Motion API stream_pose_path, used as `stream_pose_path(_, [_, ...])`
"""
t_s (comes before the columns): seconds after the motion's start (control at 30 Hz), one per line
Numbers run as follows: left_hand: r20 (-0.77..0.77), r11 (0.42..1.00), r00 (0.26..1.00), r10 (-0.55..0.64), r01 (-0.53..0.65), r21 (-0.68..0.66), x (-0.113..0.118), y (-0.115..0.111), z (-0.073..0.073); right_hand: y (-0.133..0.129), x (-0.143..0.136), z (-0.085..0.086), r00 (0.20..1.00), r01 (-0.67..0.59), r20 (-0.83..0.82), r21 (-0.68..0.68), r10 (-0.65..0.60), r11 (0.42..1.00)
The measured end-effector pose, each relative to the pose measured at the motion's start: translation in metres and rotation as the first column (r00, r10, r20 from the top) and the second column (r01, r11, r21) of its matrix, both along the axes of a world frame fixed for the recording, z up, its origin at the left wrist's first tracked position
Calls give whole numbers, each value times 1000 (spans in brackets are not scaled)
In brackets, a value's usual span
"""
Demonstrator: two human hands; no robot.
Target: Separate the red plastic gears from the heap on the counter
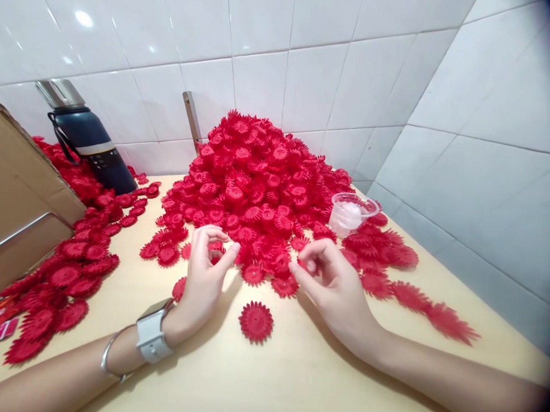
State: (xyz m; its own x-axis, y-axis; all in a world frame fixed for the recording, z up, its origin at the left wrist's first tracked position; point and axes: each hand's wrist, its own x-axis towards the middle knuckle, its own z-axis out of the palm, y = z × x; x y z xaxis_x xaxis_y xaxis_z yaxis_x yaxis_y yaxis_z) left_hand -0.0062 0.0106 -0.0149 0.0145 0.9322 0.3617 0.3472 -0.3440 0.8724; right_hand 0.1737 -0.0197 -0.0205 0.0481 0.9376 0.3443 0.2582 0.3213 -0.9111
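A single red flower-shaped disc [256, 322] with a jagged rim lies flat on the table between my hands. My left hand [206, 276] hovers near the front of a large heap of the same red flower discs [257, 187]. Its fingers are curled, with a small gap between thumb and forefinger and nothing visible in them. To the right, my right hand [333, 292] has thumb and forefinger brought together in a pinch. Whatever is between those tips is too small to make out. Red discs show behind both hands.
A clear plastic cup [352, 215] with whitish contents stands at the heap's right. More stacked discs [385, 258] trail rightward. On the left are a cardboard box [27, 191], a dark blue bottle [94, 142] and further discs [65, 277]. Tiled walls [315, 81] bound the table.
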Motion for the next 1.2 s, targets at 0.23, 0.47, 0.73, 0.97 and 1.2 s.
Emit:
stream_pose_path(0.23, [-89,991,990,-106,113,76,5,-8,6,-10,-7,7,742,-390,608,49,282,920])
stream_pose_path(0.47, [-5,932,936,-352,349,-101,5,-17,14,-6,-2,6,927,-193,329,13,178,981])
stream_pose_path(0.73, [219,772,820,-530,572,-276,7,-20,14,-1,-1,5,986,-162,-51,-164,156,973])
stream_pose_path(0.97, [225,767,818,-530,575,-285,9,-19,13,-1,-1,2,952,-285,-174,-197,253,938])
stream_pose_path(1.2, [305,755,818,-488,571,-322,8,-17,10,-4,0,7,896,-402,-286,-200,340,894])
